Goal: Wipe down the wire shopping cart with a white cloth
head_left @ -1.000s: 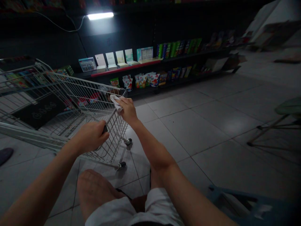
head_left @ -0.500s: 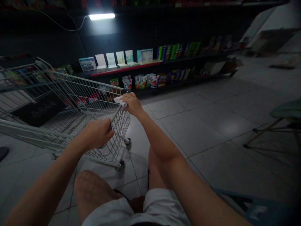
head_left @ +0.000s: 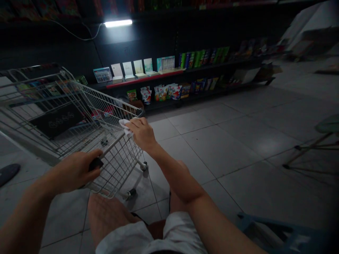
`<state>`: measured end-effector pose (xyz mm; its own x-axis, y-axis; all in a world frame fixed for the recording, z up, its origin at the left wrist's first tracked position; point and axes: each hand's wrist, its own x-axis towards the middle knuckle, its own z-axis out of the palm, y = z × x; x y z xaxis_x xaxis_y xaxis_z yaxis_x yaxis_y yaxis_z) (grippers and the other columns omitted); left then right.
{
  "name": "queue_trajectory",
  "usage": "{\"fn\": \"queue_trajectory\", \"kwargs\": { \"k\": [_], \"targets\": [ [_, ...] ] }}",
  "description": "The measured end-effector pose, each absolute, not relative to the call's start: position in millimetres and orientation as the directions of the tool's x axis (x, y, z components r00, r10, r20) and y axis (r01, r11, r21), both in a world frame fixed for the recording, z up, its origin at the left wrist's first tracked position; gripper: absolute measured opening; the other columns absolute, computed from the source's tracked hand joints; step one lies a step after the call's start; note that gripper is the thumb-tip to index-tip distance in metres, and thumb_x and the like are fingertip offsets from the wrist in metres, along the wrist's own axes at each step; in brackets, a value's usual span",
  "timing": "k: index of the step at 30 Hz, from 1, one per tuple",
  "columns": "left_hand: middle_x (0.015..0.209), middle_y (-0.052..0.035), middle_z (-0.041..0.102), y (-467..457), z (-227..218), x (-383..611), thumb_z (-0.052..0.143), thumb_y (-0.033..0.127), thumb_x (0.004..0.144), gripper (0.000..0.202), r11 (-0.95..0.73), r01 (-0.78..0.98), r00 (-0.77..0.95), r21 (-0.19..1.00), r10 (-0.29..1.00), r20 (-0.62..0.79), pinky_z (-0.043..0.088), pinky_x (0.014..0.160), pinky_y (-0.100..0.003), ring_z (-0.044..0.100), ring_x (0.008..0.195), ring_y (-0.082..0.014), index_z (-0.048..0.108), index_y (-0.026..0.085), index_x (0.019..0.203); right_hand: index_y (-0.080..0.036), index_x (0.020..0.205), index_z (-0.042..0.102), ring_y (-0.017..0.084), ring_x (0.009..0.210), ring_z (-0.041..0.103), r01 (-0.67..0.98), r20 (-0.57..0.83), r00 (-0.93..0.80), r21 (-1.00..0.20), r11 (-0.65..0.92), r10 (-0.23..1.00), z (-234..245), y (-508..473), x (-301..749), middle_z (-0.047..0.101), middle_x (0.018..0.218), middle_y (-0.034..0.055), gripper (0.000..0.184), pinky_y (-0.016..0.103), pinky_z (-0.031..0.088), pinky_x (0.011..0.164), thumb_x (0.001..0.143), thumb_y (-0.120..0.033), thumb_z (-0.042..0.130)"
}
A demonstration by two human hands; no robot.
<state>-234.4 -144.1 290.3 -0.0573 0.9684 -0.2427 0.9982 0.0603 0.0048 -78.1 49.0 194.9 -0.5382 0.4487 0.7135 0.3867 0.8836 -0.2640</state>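
While left hand [head_left: 75, 171] curls around black grip [head_left: 95, 164] of wire shopping cart [head_left: 119, 169], right hand [head_left: 142, 134] pinches white cloth [head_left: 125, 127] against cart's rail [head_left: 113, 145], fingers closed together.

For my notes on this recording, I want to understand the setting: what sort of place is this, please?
Probably a small shop or supermarket. It shows a wire shopping cart and low shelves displaying packaged goods in rows.

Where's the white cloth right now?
In the head view, the white cloth is held under the right hand, against the top rail of the wire shopping cart, just left of that hand.
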Motion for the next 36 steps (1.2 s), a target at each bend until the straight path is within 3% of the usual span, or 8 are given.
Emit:
{"fn": "queue_trajectory", "kwargs": {
  "k": [7, 11, 16, 21, 24, 28, 32, 36],
  "targets": [
    [0.075, -0.0012, 0.069, -153, 290, -268, 0.048, 0.037, 0.083, 0.035, 0.095, 0.995, -0.095, -0.011, 0.978, -0.185, 0.04, 0.064, -0.028, 0.06, 0.066, -0.0176, 0.056, 0.022, 0.113, -0.027, 0.12, 0.066, 0.021, 0.101, 0.045, 0.313, 0.677, -0.595, -0.301, 0.901, 0.433, 213, 63, -85, 0.066, 0.116, 0.0019, 0.037, 0.035, 0.051, 0.084, 0.092, -0.012, 0.048],
    [0.08, -0.007, 0.071, -114, 294, -269, 0.042, 0.041, 0.087, 0.035, 0.046, 0.998, -0.054, -0.04, 0.968, -0.243, 0.043, 0.063, -0.029, 0.063, 0.069, -0.0201, 0.058, 0.017, 0.107, -0.024, 0.118, 0.069, 0.021, 0.102, 0.048, 0.296, 0.695, -0.514, -0.407, 0.864, 0.503, 210, 79, -105, 0.066, 0.118, 0.0032, 0.04, 0.038, 0.049, 0.094, 0.088, -0.008, 0.047],
    [0.091, -0.0188, 0.072, -56, 279, -249, 0.027, 0.039, 0.094, 0.046, 0.126, 0.963, -0.16, -0.238, 0.979, -0.129, 0.047, 0.069, -0.032, 0.071, 0.085, -0.0272, 0.064, 0.012, 0.098, -0.016, 0.138, 0.054, 0.025, 0.128, 0.043, 0.231, 0.715, -0.298, -0.589, 0.774, 0.633, 103, 44, -150, 0.049, 0.141, 0.0107, 0.054, 0.042, 0.039, 0.112, 0.084, -0.016, 0.052],
    [0.098, -0.0214, 0.073, -43, 268, -251, 0.026, 0.034, 0.095, 0.045, 0.184, 0.936, -0.208, -0.3, 0.977, -0.05, 0.048, 0.073, -0.035, 0.071, 0.094, -0.0318, 0.063, 0.012, 0.106, -0.009, 0.133, 0.057, 0.03, 0.125, 0.048, 0.28, 0.461, -0.326, -0.787, 0.55, 0.825, -18, 0, -176, 0.052, 0.132, 0.0198, 0.062, 0.048, 0.043, 0.11, 0.071, -0.011, 0.057],
    [0.098, -0.0208, 0.073, -45, 269, -260, 0.026, 0.035, 0.095, 0.045, 0.169, 0.939, -0.194, -0.3, 0.979, -0.057, 0.048, 0.075, -0.035, 0.071, 0.096, -0.032, 0.063, 0.013, 0.105, -0.01, 0.135, 0.054, 0.027, 0.125, 0.048, 0.256, 0.459, -0.278, -0.811, 0.526, 0.844, -15, 0, -186, 0.052, 0.13, 0.0182, 0.062, 0.046, 0.044, 0.11, 0.073, -0.01, 0.052],
    [0.098, -0.0194, 0.074, -45, 271, -265, 0.027, 0.036, 0.095, 0.044, 0.159, 0.937, -0.183, -0.313, 0.982, -0.049, 0.048, 0.075, -0.034, 0.07, 0.097, -0.0305, 0.063, 0.013, 0.105, -0.014, 0.142, 0.048, 0.028, 0.133, 0.042, 0.209, 0.593, -0.261, -0.735, 0.644, 0.762, 8, 4, -201, 0.043, 0.141, 0.0173, 0.062, 0.046, 0.038, 0.115, 0.081, -0.022, 0.052],
    [0.099, -0.0161, 0.074, -47, 270, -262, 0.026, 0.036, 0.095, 0.043, 0.133, 0.94, -0.158, -0.316, 0.986, -0.055, 0.047, 0.075, -0.033, 0.07, 0.095, -0.0278, 0.063, 0.015, 0.104, -0.018, 0.133, 0.058, 0.032, 0.126, 0.048, 0.256, 0.549, -0.337, -0.729, 0.635, 0.765, -32, -20, -195, 0.048, 0.136, 0.0168, 0.056, 0.051, 0.043, 0.11, 0.078, -0.024, 0.056],
    [0.097, -0.0151, 0.074, -51, 271, -260, 0.026, 0.036, 0.095, 0.043, 0.12, 0.944, -0.142, -0.309, 0.989, -0.051, 0.047, 0.074, -0.033, 0.07, 0.091, -0.027, 0.062, 0.015, 0.103, -0.018, 0.126, 0.063, 0.027, 0.114, 0.055, 0.248, 0.512, -0.242, -0.788, 0.563, 0.824, -59, -17, -170, 0.056, 0.119, 0.0136, 0.053, 0.049, 0.051, 0.102, 0.074, -0.016, 0.051]
  ]
}}
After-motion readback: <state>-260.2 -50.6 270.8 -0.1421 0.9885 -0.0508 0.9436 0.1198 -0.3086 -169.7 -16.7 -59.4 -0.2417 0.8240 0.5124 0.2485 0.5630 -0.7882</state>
